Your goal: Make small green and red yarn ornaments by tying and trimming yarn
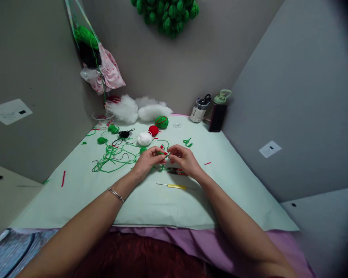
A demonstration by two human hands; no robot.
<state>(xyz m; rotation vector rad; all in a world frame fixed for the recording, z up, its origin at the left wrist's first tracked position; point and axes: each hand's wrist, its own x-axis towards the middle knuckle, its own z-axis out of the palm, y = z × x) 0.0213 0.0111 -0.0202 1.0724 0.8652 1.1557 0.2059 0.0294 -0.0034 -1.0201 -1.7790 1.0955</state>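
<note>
My left hand (146, 162) and my right hand (187, 159) meet over the middle of the table. Between their fingertips they pinch a small red, white and green yarn piece (166, 153); its details are too small to make out. Partly under my right hand lie dark-bladed thread snips with red handles (178, 173). Closer to the front rests a crochet hook with a yellow handle (176, 186). Just beyond my left hand sit a white yarn ball (144, 138), a red yarn ball (153, 130) and a green yarn ball (161, 122).
Loose green yarn (110, 160) tangles across the left side, near a black yarn bundle (125, 134). White stuffing (127, 109) lies at the back. A pen holder (198, 112) and a dark bottle (218, 116) stand back right. Grey partitions (292, 96) enclose the table.
</note>
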